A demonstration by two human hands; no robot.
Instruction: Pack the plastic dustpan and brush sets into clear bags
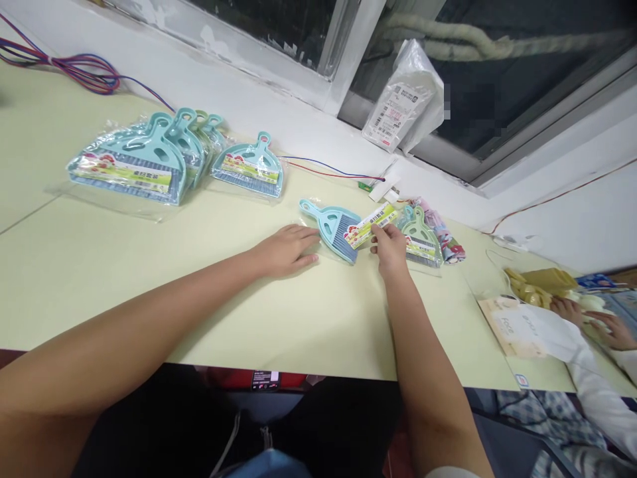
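In front of me a small blue dustpan and brush set lies on the pale table, its handle pointing to the upper left. Resting flat on the table, my left hand has its fingers spread, the tips at the set's left edge. My right hand pinches a printed label card between thumb and fingers. The card's lower left end overlaps the brush bristles. Just beyond my right hand, a green dustpan set in clear wrap carries a similar label.
Wrapped dustpan sets are piled at the left, with a single wrapped set beside them. A plastic-wrapped packet leans by the window. Coiled wires lie at the back left. At right, a co-worker's hands are near a tissue pack.
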